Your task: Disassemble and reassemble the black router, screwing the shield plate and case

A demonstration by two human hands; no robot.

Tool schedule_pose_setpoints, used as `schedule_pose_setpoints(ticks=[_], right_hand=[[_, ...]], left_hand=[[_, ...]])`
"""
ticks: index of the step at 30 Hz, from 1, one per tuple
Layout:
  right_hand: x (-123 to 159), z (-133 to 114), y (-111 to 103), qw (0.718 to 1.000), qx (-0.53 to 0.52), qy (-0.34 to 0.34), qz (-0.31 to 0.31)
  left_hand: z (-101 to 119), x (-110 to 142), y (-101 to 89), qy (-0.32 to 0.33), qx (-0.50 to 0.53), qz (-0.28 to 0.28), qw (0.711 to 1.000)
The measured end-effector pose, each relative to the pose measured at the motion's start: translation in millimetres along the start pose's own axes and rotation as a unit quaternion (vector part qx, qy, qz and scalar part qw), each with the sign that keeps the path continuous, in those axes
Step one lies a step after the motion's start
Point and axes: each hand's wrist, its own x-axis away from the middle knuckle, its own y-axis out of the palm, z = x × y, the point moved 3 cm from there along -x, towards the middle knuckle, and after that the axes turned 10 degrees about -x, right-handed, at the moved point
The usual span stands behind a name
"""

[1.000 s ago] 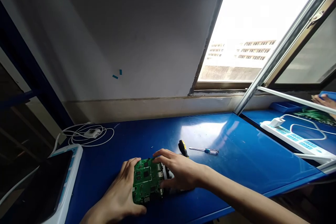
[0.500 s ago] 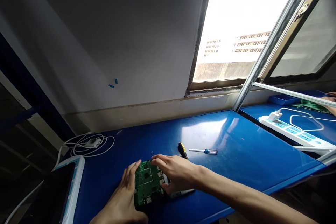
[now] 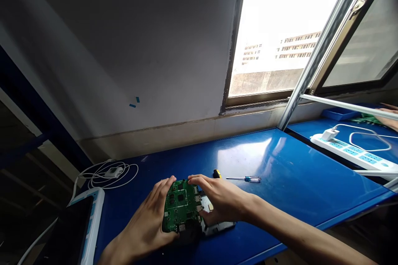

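A green circuit board (image 3: 181,207) rests over a dark case part on the blue table (image 3: 280,174), near its front edge. My left hand (image 3: 149,223) grips the board's left side, thumb under its near edge and fingers curled over the far corner. My right hand (image 3: 222,201) is curled over the board's right side, fingertips on its top edge. A grey metal piece (image 3: 217,227) shows under that hand. Just behind my right hand lie a yellow-and-black screwdriver (image 3: 217,172) and a thin blue-handled screwdriver (image 3: 244,179).
A white coiled cable with an adapter (image 3: 110,172) lies at the back left. A dark tablet on a white-blue power strip (image 3: 88,232) sits at the left edge. Another power strip (image 3: 351,153) lies on the right table, where another person's hand (image 3: 388,118) shows.
The view shifted, so board and hands sit slightly higher and more to the right. Both hands keep hold of the board; the grey piece under my right hand shows more.
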Motion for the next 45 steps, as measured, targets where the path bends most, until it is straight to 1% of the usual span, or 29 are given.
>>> schedule_pose_setpoints(ticks=[3, 8, 11, 14, 16, 18, 20, 23, 25, 29, 32, 35, 38, 40, 41, 44, 45], right_hand=[[3, -5, -2, 1.000, -0.001, -0.014, 0.007], [12, -18, -8, 0.996, -0.001, -0.079, 0.046], [17, -25, -5, 0.994, 0.013, -0.090, 0.060], [21, -30, -2, 0.991, 0.045, -0.076, 0.099], [24, -36, -2, 0.988, 0.056, -0.082, 0.121], [25, -41, -3, 0.985, 0.063, -0.090, 0.131], [25, -45, -4, 0.985, 0.070, -0.084, 0.130], [24, -48, -3, 0.988, 0.076, -0.061, 0.122], [23, -48, 1, 0.989, 0.081, -0.046, 0.116], [21, -50, 10, 0.988, 0.099, -0.041, 0.112], [23, -50, 12, 0.984, 0.120, -0.056, 0.119], [30, -47, 7, 0.980, 0.126, -0.080, 0.132], [37, -38, 6, 0.980, 0.114, -0.093, 0.136], [38, -28, 10, 0.983, 0.091, -0.093, 0.131], [36, -22, 14, 0.986, 0.077, -0.093, 0.113], [27, -4, 28, 0.994, 0.025, -0.073, 0.075], [23, 2, 31, 0.995, 0.000, -0.067, 0.073]], left_hand=[[2, 1, -7.5, 0.025, -0.040, 0.019, 0.999], [9, 4, -19.9, 0.027, -0.028, 0.093, 0.995], [17, 4, -30.9, 0.035, -0.027, 0.126, 0.991], [24, 6, -41.0, 0.032, -0.024, 0.138, 0.990], [26, 7, -45.8, 0.033, -0.018, 0.138, 0.990], [26, 7, -48.7, 0.041, -0.011, 0.139, 0.989], [25, 7, -49.5, 0.046, -0.013, 0.136, 0.990], [27, 4, -47.2, 0.039, -0.041, 0.111, 0.992], [32, 0, -44.8, 0.044, -0.068, 0.101, 0.992], [49, -12, -38.2, 0.093, -0.095, 0.111, 0.985], [54, -18, -31.9, 0.100, -0.080, 0.133, 0.983], [53, -21, -25.8, 0.091, -0.045, 0.142, 0.985], [49, -20, -21.0, 0.040, 0.005, 0.137, 0.990], [47, -19, -17.7, 0.005, 0.066, 0.135, 0.989], [47, -19, -15.4, -0.002, 0.104, 0.133, 0.986], [47, -19, -5.9, 0.014, 0.214, 0.129, 0.968], [45, -20, -2.1, 0.012, 0.237, 0.133, 0.962]])
